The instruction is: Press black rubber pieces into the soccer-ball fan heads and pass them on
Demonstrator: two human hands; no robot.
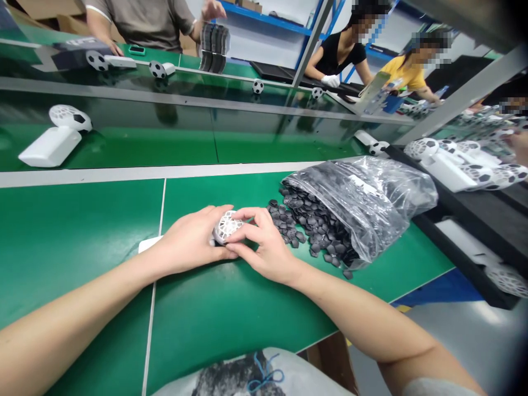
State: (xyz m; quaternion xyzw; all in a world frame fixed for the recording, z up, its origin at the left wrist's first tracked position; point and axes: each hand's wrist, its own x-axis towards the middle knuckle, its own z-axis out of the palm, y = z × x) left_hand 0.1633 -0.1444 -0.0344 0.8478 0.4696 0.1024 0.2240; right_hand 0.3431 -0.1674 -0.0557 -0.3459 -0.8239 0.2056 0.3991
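On the green conveyor belt point(82, 247), a clear plastic bag point(371, 192) lies open right of the hands, spilling black hexagonal panels point(313, 225) toward the right hand point(264, 242). Beyond the hands, a patched ball point(70, 118) already carries black panels. Between both hands, the left hand point(185, 242) cups a white lattice ball point(227, 226) showing no black panels, while the right hand's fingers grip it.

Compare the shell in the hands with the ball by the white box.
The shell is held between the left hand and right hand, while the ball lies untouched. The shell shows bare white lattice; the ball shows black patches. Both are round and white with openings.
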